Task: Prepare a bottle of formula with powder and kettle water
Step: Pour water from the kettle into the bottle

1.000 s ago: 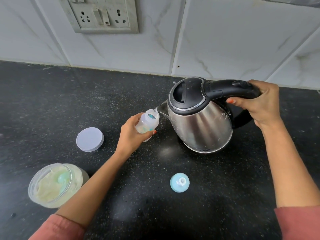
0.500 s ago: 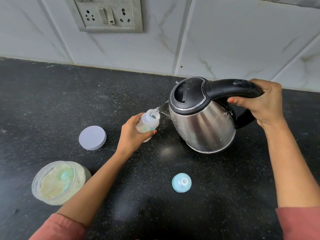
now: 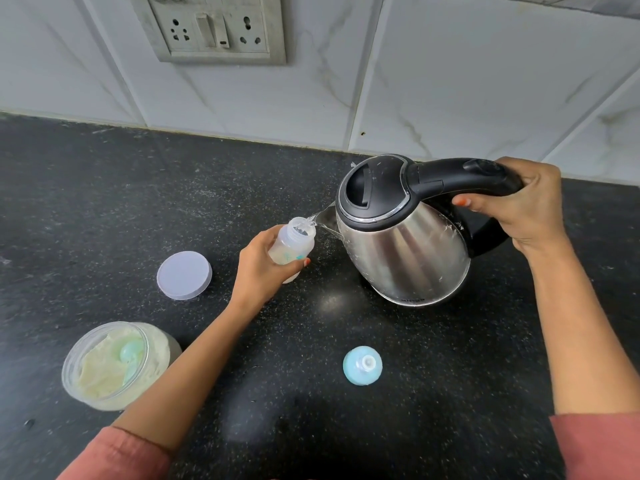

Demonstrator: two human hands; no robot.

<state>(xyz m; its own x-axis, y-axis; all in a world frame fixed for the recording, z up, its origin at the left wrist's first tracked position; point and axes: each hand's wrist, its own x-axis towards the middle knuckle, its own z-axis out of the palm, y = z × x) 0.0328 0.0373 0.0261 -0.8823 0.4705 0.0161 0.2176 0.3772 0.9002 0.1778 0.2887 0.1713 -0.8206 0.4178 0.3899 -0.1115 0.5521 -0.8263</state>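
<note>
Dark countertop (image 3: 104, 202) bears jar lid (image 3: 184, 275), powder jar (image 3: 163, 342), teat cap (image 3: 362, 365).

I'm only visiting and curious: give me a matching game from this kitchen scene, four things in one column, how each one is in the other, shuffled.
1 kettle
2 bottle
3 grey lid
4 powder jar

A lies flat on the counter
B open, with a scoop inside
C tilted, gripped by the right hand
D held in the left hand

Pairs: 1-C, 2-D, 3-A, 4-B
</note>
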